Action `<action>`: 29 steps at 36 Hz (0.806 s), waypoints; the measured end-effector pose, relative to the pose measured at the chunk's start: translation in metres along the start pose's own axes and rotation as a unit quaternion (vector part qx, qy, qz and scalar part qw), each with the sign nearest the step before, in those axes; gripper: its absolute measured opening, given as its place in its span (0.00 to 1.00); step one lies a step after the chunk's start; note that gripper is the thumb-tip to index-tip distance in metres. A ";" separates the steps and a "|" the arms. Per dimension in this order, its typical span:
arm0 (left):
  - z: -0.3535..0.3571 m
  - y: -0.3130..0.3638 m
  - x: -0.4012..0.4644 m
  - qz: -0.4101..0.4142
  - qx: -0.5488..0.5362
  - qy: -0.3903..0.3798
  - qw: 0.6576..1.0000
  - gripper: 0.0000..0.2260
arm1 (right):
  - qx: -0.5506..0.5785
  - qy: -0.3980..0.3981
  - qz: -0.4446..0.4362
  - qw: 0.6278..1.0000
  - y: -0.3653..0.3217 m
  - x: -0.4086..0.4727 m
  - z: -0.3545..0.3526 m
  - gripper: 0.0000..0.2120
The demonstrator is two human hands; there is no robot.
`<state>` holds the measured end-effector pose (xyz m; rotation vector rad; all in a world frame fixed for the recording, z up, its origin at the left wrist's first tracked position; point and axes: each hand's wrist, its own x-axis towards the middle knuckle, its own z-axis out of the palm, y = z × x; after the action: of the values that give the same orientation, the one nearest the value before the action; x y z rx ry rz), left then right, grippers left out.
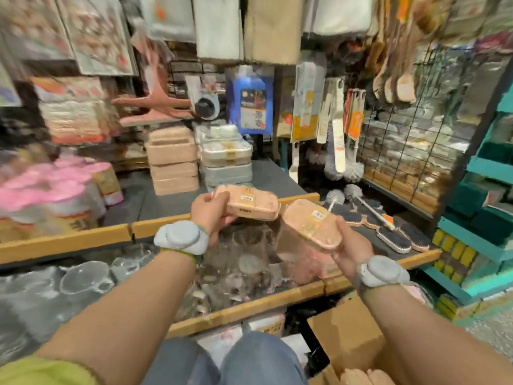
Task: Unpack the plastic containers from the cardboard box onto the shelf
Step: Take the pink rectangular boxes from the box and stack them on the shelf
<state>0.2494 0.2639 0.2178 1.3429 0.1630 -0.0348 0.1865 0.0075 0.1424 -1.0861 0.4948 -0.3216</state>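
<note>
Here, left to right
Pink rolls [52,190]: blurred wrapped packs at the far left of the shelf, print unreadable
Shelf [177,201]: dark grey surface edged by a wooden rail, holding stacked goods
Beige stack [172,159]: peach-coloured plastic containers piled on the shelf, behind the left hand
Pale stack [226,159]: whitish and grey containers just beside the beige stack, the upper ones banded with a yellowish paper sleeve, text too blurred to read
Left hand [212,215]: raised over the shelf rail, thumb on top and fingers curled under one end of a container, clamped on it; a grey device is strapped to the wrist
Left container [247,204]: peach plastic, rounded rectangular, shallow, held nearly level above the rail; a paper band crosses it with a small white barcode sticker, and dark lettering on the front edge is too small to read
Blue pack [251,102]: hanging behind, its label carries large characters I cannot make out
Right container [312,223]: same peach plastic, tilted, its far end near the left container; yellowish band and white barcode sticker on the lid
Right hand [352,245]: gripping the near end of the right container, fingers wrapped around it; grey wrist device too
Brushes [394,232]: dark-bristled scrubbing brushes lying to the right
Cardboard box [349,337]: open at lower right, more peach containers showing inside
</note>
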 end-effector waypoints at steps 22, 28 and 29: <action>-0.132 0.048 0.112 -0.024 -0.016 0.205 0.978 0.18 | 0.031 -0.203 0.096 0.974 0.008 0.013 0.277 0.13; -0.140 0.031 0.145 -0.059 0.006 0.196 0.979 0.20 | 0.012 -0.204 0.123 0.971 0.037 0.027 0.314 0.17; -0.141 0.029 0.148 -0.062 0.013 0.202 0.977 0.20 | 0.006 -0.200 0.125 0.972 0.041 0.029 0.318 0.16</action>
<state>0.3849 0.4178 0.1946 1.3527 0.5922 0.1323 0.3807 0.2529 0.2183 -1.0307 0.2624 0.1184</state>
